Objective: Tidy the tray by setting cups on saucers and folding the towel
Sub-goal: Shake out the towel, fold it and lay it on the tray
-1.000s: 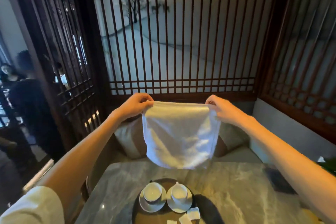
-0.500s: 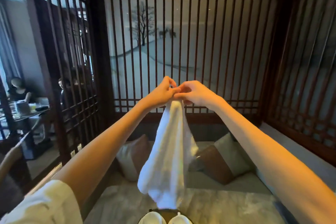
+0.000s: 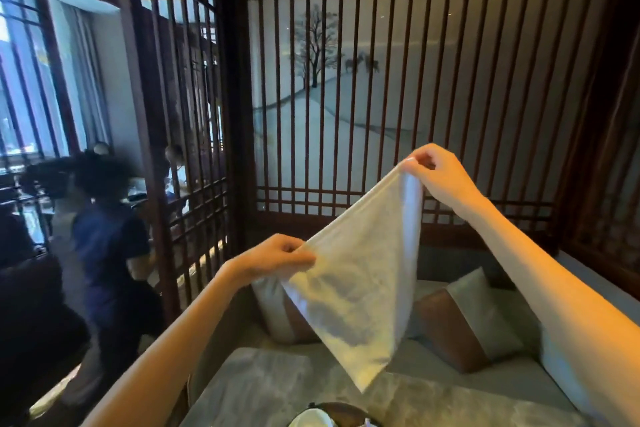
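Note:
A white towel (image 3: 360, 288) hangs in the air above the table, folded over and stretched on a slant. My right hand (image 3: 436, 173) pinches its upper corner, high on the right. Lower and to the left, my left hand (image 3: 277, 256) pinches another corner. The towel's bottom tip points down toward the dark round tray (image 3: 341, 409), of which only the far rim shows at the bottom edge. The top of one white cup (image 3: 311, 419) peeks in there. The saucers are out of view.
The marble table (image 3: 263, 388) runs along the bottom. Behind it is a bench with brown and grey cushions (image 3: 464, 326). Dark wooden lattice screens (image 3: 415, 80) close the back and right. A person in dark blue (image 3: 107, 253) walks past on the left.
My hands, which met at the towel's top half a second ago, have moved apart: the right stayed high, the left dropped down and left. The camera tilted up, hiding most of the tray.

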Tool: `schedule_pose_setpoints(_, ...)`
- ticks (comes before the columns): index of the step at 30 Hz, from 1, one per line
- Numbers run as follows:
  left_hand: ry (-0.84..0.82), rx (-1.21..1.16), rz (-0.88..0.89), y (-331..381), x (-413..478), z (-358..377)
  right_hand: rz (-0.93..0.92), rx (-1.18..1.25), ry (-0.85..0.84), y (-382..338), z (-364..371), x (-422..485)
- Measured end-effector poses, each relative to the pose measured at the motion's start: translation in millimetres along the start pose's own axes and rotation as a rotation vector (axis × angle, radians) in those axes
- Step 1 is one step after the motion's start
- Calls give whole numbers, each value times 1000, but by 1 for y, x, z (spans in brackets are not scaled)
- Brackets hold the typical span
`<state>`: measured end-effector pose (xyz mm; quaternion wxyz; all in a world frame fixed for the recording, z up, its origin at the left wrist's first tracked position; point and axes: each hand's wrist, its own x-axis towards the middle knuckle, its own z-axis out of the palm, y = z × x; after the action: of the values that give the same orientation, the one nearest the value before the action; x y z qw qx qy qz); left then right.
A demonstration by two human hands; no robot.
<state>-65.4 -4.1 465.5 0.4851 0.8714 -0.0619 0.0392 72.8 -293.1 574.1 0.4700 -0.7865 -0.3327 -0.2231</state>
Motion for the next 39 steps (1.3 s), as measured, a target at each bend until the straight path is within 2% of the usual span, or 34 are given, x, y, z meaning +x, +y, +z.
schedule_pose_setpoints(4,92,-127,-4,-1,1,-25,85,1,-3,29,-14,-4)
schedule_pose_setpoints(10,332,-264,-171,14,23,-32,313,284,-155,58,-34,-24)
schedule_pose_setpoints(13,503,-494,-197,24,39,-15,427,472,-219,69,-42,-36)
schedule_pose_setpoints(15,545,-627,-199,32,48,2,455,547,-263,74,-50,-42)
schedule_pose_setpoints(18,491,-689,-150,48,60,32,391,562,-413,72,-60,-49)
schedule_pose_setpoints(20,417,-632,-93,61,67,53,283,369,-461,62,-60,-53)
schedule_pose_setpoints(24,268,-400,80,91,73,92,46,-19,-369,33,-49,-60)
schedule_pose_setpoints(27,198,-348,181,111,71,114,-134,-266,-299,22,-46,-63)
schedule_pose_setpoints(32,145,-342,266,128,66,135,-114,-200,-287,23,-49,-66)
schedule_pose_setpoints(39,110,-405,296,135,61,138,-149,-165,-161,22,-54,-70)
